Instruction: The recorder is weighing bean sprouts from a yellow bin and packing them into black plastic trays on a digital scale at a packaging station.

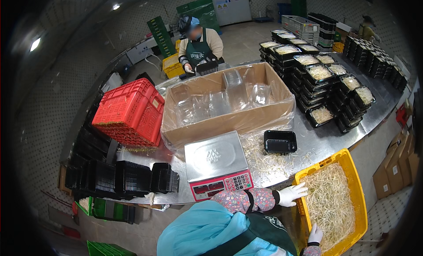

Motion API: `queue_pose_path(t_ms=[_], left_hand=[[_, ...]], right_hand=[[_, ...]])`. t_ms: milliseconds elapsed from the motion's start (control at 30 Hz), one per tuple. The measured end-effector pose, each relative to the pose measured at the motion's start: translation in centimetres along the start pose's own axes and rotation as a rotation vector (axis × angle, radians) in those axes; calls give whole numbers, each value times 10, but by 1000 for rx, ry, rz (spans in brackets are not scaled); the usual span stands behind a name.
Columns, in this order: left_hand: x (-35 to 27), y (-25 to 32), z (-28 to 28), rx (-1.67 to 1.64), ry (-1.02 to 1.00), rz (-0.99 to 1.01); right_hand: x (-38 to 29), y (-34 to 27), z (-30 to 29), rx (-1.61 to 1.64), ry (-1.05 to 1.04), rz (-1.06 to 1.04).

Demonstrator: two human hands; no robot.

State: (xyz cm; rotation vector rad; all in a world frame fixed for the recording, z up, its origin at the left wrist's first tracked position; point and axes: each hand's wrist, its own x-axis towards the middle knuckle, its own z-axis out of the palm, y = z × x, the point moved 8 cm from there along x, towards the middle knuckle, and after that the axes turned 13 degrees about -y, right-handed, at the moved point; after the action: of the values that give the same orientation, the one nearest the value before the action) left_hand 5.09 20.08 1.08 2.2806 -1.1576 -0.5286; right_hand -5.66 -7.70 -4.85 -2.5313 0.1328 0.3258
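Both of my hands wear white gloves and are at a yellow plastic crate (361, 206) filled with bean sprouts (330, 203). My left hand (292, 194) reaches over the crate's near upper rim, its fingers spread and nothing in them. Lower down, my right hand (315, 235) is by the same side of the crate, at the edge of the sprouts. Its grip is not clear. A digital scale (216, 157) with a bare steel pan stands on the steel table beside my left forearm. Behind it, a black plastic tray (280, 145) sits among loose sprouts (261, 157).
A cardboard box (228, 120) lined with plastic holds clear lids (218, 102). Red crates (129, 110) stand left of it, above nested black trays (132, 178). Filled sprout trays (319, 72) are stacked at right. Across the table, a co-worker (200, 44) handles a black tray (207, 67).
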Motion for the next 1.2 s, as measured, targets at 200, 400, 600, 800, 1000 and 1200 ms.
queue_pose_path(t_ms=[200, 400, 600, 800, 1000, 1200], left_hand=[[0, 0, -1, -2, 2, 6], [1, -4, 2, -36, 17, 15], [0, 0, 0, -17, -2, 7], [-2, -2, 0, -23, 4, 4], [0, -3, 0, -3, 11, 11], [-1, -6, 1, 44, 165, 174]], right_hand=[[1, 6, 3, -4, -8, 16], [0, -4, -2, -21, -16, 13], [-3, -8, -5, -2, -7, 2], [-2, -14, -5, 41, -11, -11], [0, -3, -1, -30, -29, 4], [-7, -15, -6, -92, -101, 91]])
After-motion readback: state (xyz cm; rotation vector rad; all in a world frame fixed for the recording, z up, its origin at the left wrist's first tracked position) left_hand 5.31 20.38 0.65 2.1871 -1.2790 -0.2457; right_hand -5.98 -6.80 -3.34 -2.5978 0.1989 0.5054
